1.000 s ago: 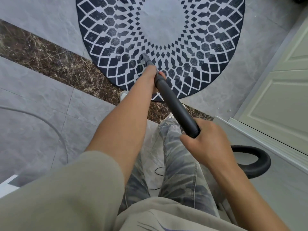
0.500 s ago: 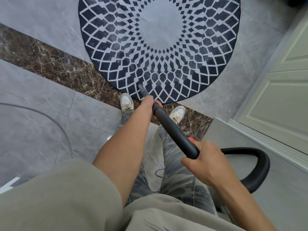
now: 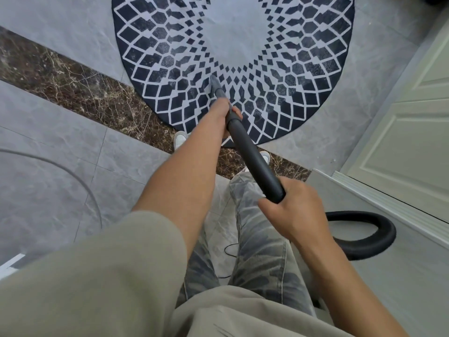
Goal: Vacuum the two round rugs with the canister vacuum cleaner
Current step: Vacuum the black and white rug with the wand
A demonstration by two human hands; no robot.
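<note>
In the head view, a round rug (image 3: 303,69) with a black-and-pale diamond pattern is seen lying on the grey tiled floor (image 3: 48,190). The black wand (image 3: 254,156) of the vacuum cleaner is held slanting over the rug's near edge. Its narrow nozzle (image 3: 217,87) is set down on the patterned ring, just short of the rug's plain centre.

The left hand (image 3: 224,113) is placed over the near part of the rug, its grip closed round the wand where the thin tube meets the thicker black one. The right hand (image 3: 291,210) is kept on the near side of the rug, well off it, its grip wrapped round the wand's upper end with the fingers curled.

From behind that hand a black hose (image 3: 352,216) is looped over the floor, off to the right on the near side of the rug. A brown marble strip (image 3: 73,76) is overlapped by the rug's near edge, and two white shoes (image 3: 180,139) are planted on it, just beside the rug. A pale panelled door (image 3: 413,142) is seen to the right of the rug.
</note>
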